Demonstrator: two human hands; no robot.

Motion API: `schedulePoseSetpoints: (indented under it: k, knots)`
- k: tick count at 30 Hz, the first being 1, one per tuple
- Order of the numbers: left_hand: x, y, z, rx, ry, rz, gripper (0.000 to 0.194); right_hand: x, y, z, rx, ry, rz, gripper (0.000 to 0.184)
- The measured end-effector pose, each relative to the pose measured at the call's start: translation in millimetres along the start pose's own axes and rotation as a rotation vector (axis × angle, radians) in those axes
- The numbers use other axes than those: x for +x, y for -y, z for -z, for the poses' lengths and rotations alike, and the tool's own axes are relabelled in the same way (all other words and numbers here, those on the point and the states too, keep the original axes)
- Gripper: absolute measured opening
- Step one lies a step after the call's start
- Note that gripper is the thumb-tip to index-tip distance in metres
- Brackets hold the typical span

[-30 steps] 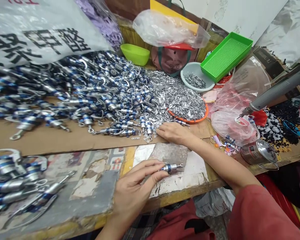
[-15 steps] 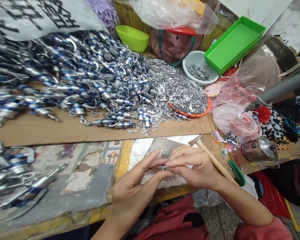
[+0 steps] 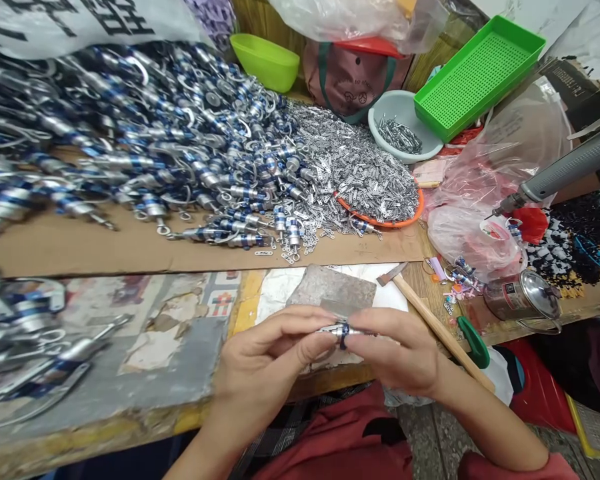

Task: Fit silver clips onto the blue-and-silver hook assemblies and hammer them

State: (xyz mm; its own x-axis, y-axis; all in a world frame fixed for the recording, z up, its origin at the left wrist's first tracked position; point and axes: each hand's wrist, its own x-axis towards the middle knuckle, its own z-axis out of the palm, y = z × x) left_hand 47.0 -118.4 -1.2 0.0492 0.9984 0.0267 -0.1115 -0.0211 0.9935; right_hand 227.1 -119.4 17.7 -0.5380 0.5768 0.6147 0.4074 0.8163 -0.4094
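Note:
Between my two hands lies a small silver metal fitting with a dark blue band (image 3: 345,333), level and mostly covered by fingers. My left hand (image 3: 270,357) pinches its left end between thumb and fingers. At the other end, my right hand (image 3: 400,343) has its fingers closed on the fitting. Just beyond the fingertips, a flat grey stone block (image 3: 335,287) rests on white paper. A wooden-handled hammer (image 3: 430,319) lies to the right of the block, its handle passing behind my right wrist.
Blue-and-silver fittings (image 3: 180,153) are heaped at the back left. Small metal links (image 3: 370,187) spill around an orange-rimmed tray. Behind are a pale bowl of pins (image 3: 405,127) and a green basket (image 3: 480,77). A grey power screwdriver (image 3: 565,167) hangs at right, above a metal mug (image 3: 523,297).
My hands have turned the fitting, so its blue band now shows between them. The right fingers have spread along it, and the left fingers have lowered. The camera view has tilted slightly.

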Motion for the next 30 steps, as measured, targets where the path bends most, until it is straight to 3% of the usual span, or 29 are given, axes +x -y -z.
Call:
schedulePoseSetpoints:
  k: [2, 5, 9, 14, 17, 19, 23, 25, 27, 30]
  knots:
    - [0.5, -2.8, 0.1, 0.02, 0.025, 0.027, 0.013, -0.5, 1.3, 4.6, -0.094, 0.08, 0.089, 0.016]
    - [1.5, -5.6, 1.3, 0.09, 0.05, 0.02, 0.008, 1.7, 2.4, 9.3, -0.126, 0.145, 0.115, 0.017]
    - [1.4, -6.0, 3.1, 0.083, 0.07, 0.045, 0.006, 0.1, 1.3, 4.7, -0.12, 0.06, 0.067, 0.016]
    - [-5.8, -4.1, -0.8, -0.135, 0.048, 0.282, 0.006, -9.0, 5.4, -4.7, -0.05, -0.021, -0.102, 0.018]
    - [-11.4, -1.8, -5.6, -0.262, -0.017, 0.399, 0.035, -6.7, 9.9, -0.7, 0.068, -0.026, -0.243, 0.014]
    - [-13.7, -0.1, -8.3, -0.311, -0.045, 0.424, 0.053, 2.1, 7.2, 5.5, 0.148, 0.06, -0.315, 0.011]
    - [-14.7, 1.8, -12.8, -0.337, -0.082, 0.441, 0.054, 36.5, -27.7, 5.9, 0.13, 0.256, -0.417, 0.012]
    - [-14.6, 1.9, -15.8, -0.336, -0.111, 0.442, 0.053, 57.1, -55.6, -6.9, -0.162, 0.274, -0.498, 0.015]
    - [-14.8, 1.9, -19.6, -0.322, -0.135, 0.438, 0.055, 75.8, -80.1, -25.7, -0.409, 0.435, -0.562, 0.025]
    - [-15.8, 2.9, -25.1, -0.304, -0.165, 0.428, 0.059, 95.1, -97.9, -50.2, -0.503, 0.54, -0.578, 0.037]
